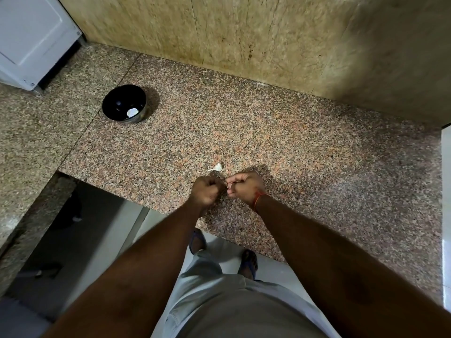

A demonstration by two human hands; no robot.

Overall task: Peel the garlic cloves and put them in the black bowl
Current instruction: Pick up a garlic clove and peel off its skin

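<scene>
- Head view: your left hand (204,192) and right hand (245,188) sit knuckle to knuckle low over the counter (292,167), near its front edge.
- Both fists curled tight; a pale scrap shows at the gap between them, looks like a clove (227,187) pinched by both sets of fingertips. Mostly hidden, can't tell how much peel is on it.
- Orange thread (259,200) round your right wrist.
- Just beyond the grip, slightly left, a second clove (217,167) lies loose on the counter, white with a thin tail, touching neither hand.
- Bowl (124,103) stands far up-left of the grip, well apart from both hands, upright.
- One white piece (132,112) lies inside the bowl, against its near-right wall.
- White appliance (31,40) in the far-left corner, past the bowl.
</scene>
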